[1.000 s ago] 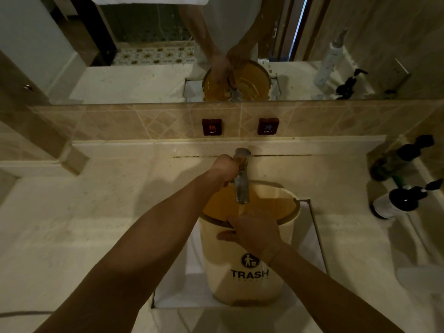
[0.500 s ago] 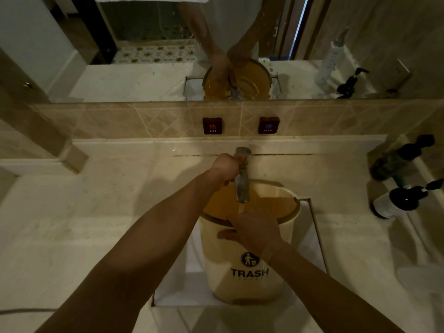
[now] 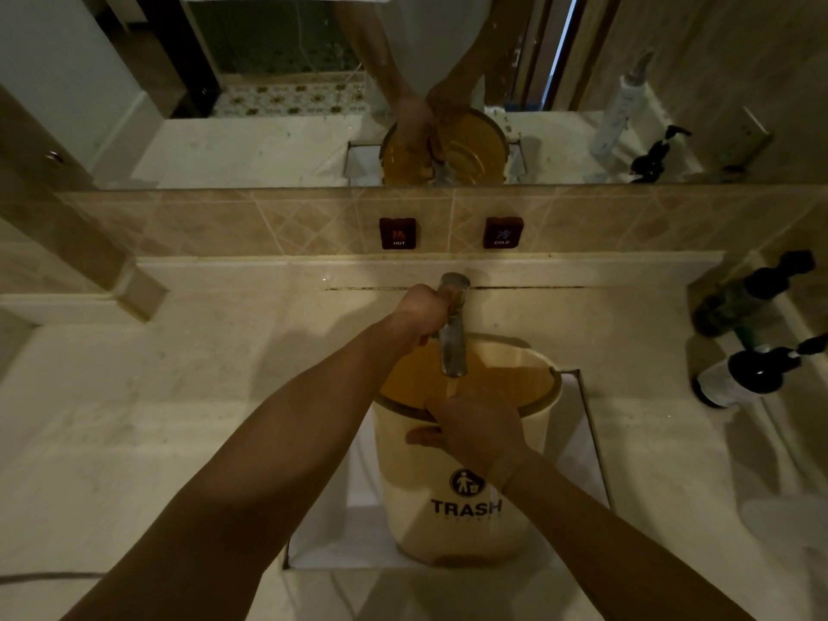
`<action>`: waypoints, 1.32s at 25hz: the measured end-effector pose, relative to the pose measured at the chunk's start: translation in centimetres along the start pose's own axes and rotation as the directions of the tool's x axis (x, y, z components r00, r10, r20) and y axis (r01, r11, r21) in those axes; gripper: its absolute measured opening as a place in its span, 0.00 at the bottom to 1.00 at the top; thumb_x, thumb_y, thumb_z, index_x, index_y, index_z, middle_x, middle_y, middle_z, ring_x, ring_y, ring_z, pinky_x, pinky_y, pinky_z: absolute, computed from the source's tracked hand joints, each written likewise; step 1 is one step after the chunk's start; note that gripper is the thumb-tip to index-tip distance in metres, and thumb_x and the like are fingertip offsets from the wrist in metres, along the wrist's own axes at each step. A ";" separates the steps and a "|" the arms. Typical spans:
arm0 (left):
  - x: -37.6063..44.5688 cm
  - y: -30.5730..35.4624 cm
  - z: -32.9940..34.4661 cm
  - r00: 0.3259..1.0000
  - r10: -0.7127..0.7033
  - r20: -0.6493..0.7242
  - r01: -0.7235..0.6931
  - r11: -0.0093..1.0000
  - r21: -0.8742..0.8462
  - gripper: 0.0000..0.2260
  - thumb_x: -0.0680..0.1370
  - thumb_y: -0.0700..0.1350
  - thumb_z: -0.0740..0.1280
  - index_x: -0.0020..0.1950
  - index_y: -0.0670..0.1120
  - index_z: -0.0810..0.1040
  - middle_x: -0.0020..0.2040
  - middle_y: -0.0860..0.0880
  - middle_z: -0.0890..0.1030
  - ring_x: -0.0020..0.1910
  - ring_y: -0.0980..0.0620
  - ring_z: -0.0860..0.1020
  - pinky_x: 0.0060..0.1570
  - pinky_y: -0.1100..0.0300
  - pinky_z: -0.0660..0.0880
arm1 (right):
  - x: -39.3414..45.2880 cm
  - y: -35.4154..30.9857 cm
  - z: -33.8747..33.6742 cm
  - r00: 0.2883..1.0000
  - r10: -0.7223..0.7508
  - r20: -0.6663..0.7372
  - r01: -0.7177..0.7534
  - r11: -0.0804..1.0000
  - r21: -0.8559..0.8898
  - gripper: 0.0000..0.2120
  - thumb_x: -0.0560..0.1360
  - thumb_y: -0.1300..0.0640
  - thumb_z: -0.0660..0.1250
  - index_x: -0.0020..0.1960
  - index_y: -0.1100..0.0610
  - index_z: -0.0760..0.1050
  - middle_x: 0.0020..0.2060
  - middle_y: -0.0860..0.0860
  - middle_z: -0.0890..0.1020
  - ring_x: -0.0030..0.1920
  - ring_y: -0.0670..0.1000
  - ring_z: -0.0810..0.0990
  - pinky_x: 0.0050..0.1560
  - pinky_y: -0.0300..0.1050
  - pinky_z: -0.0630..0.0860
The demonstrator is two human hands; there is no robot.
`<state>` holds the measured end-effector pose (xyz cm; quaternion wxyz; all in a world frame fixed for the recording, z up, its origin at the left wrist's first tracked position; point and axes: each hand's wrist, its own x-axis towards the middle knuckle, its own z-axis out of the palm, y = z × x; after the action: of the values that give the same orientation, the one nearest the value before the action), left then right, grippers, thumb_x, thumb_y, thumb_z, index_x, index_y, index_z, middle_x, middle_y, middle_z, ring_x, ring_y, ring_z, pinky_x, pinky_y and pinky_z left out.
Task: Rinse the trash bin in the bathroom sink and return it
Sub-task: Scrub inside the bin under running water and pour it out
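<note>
The cream trash bin (image 3: 452, 499) stands upright in the rectangular sink (image 3: 582, 441), its mouth under the faucet (image 3: 452, 342). The left hand (image 3: 423, 309) curls round the faucet's far end, its fingers hidden behind it. The right hand (image 3: 477, 430) grips the bin's near rim, fingertips hidden inside. Dim light obscures any water stream.

Dim beige countertop (image 3: 188, 396), tiled backsplash (image 3: 269, 221), mirror (image 3: 224, 82)

smooth matt cream plastic trash bin (image 3: 448, 522), dull metal faucet (image 3: 452, 347), speckled stone-like countertop (image 3: 179, 419), glossy tiles (image 3: 269, 221)
</note>
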<state>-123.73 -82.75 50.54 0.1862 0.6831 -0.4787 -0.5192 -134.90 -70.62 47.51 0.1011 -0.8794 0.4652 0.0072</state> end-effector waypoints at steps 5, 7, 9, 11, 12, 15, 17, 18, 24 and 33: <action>-0.1 -0.7 0.0 0.997 0.073 0.011 -0.073 0.997 -0.001 0.20 0.83 0.59 0.57 0.42 0.43 0.71 0.30 0.49 0.66 0.24 0.53 0.61 0.23 0.62 0.58 | -0.1 0.0 -0.2 1.000 0.001 0.003 -0.001 1.000 -0.022 0.24 0.74 0.32 0.59 0.45 0.52 0.77 0.41 0.53 0.82 0.44 0.56 0.79 0.38 0.46 0.64; -0.4 -2.2 0.2 0.988 0.153 0.000 -0.153 0.988 -0.036 0.22 0.83 0.61 0.56 0.39 0.45 0.72 0.30 0.50 0.70 0.26 0.54 0.65 0.24 0.63 0.62 | -0.2 0.0 -0.4 1.000 0.009 0.013 -0.008 1.000 -0.028 0.24 0.74 0.31 0.59 0.45 0.52 0.77 0.41 0.52 0.82 0.44 0.55 0.80 0.38 0.46 0.66; -0.9 -3.8 0.6 0.972 0.234 0.010 -0.232 0.969 -0.089 0.21 0.83 0.60 0.55 0.39 0.48 0.72 0.32 0.52 0.71 0.28 0.56 0.68 0.26 0.66 0.64 | -0.2 -0.2 -0.6 1.000 0.022 0.012 -0.022 0.999 -0.043 0.24 0.74 0.31 0.58 0.45 0.50 0.77 0.40 0.51 0.82 0.43 0.54 0.80 0.38 0.45 0.68; -1.0 -4.8 0.7 0.961 0.277 0.021 -0.275 0.958 -0.086 0.20 0.84 0.59 0.53 0.40 0.50 0.71 0.33 0.53 0.72 0.30 0.57 0.68 0.29 0.67 0.65 | -0.1 -0.3 -0.7 0.999 0.034 0.007 -0.034 0.998 -0.056 0.24 0.73 0.30 0.58 0.43 0.50 0.76 0.39 0.51 0.82 0.41 0.53 0.80 0.37 0.45 0.68; -0.9 -4.9 0.7 0.958 0.285 0.016 -0.283 0.957 -0.064 0.20 0.84 0.59 0.53 0.40 0.50 0.71 0.34 0.53 0.72 0.30 0.57 0.69 0.30 0.67 0.66 | 0.0 -0.3 -0.8 0.999 0.034 0.011 -0.034 0.998 -0.061 0.23 0.73 0.30 0.58 0.42 0.50 0.76 0.38 0.50 0.82 0.41 0.53 0.80 0.36 0.44 0.68; -0.5 -5.0 0.5 0.953 0.302 -0.004 -0.302 0.953 0.037 0.20 0.84 0.59 0.51 0.40 0.50 0.71 0.34 0.52 0.73 0.33 0.54 0.71 0.34 0.62 0.68 | 0.1 -0.3 -0.9 1.000 0.017 0.003 -0.017 0.995 -0.096 0.23 0.73 0.30 0.57 0.40 0.49 0.74 0.37 0.50 0.82 0.39 0.52 0.80 0.34 0.44 0.65; -0.2 -4.8 0.4 0.958 0.287 -0.008 -0.281 0.942 0.184 0.22 0.84 0.60 0.49 0.42 0.49 0.73 0.36 0.50 0.74 0.37 0.49 0.74 0.37 0.57 0.69 | 0.1 -0.2 -0.7 1.000 0.027 -0.007 -0.028 0.994 -0.102 0.24 0.73 0.29 0.56 0.39 0.49 0.72 0.35 0.49 0.80 0.37 0.52 0.80 0.33 0.44 0.70; -0.3 -4.9 0.2 0.960 0.275 -0.051 -0.255 0.937 0.238 0.23 0.84 0.60 0.48 0.44 0.48 0.74 0.38 0.50 0.76 0.40 0.47 0.76 0.39 0.56 0.69 | 0.1 -0.2 -0.6 0.999 0.031 -0.013 -0.032 0.995 -0.090 0.24 0.73 0.29 0.55 0.38 0.49 0.72 0.34 0.49 0.79 0.35 0.51 0.79 0.34 0.44 0.72; -3.7 -10.9 -4.2 0.782 0.097 -0.616 -0.062 0.995 0.078 0.20 0.84 0.56 0.51 0.49 0.46 0.76 0.44 0.47 0.79 0.46 0.44 0.77 0.45 0.54 0.67 | -0.1 -0.7 -1.0 0.989 0.125 -0.074 -0.118 0.989 0.090 0.32 0.71 0.25 0.43 0.35 0.48 0.71 0.28 0.44 0.69 0.29 0.46 0.69 0.30 0.44 0.63; -12.6 -24.8 -6.0 0.781 -0.377 -0.499 0.327 0.926 -0.188 0.20 0.84 0.54 0.56 0.62 0.40 0.77 0.63 0.36 0.77 0.61 0.35 0.75 0.61 0.46 0.71 | 1.0 -3.2 -4.8 0.950 0.161 -0.268 -0.039 0.911 0.410 0.34 0.69 0.25 0.45 0.49 0.46 0.81 0.27 0.48 0.74 0.35 0.54 0.79 0.44 0.51 0.76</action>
<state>-106.97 -61.81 40.92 0.2406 0.8667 -0.2491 -0.3590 -132.12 -70.62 52.68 0.2072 -0.8057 0.5117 -0.2145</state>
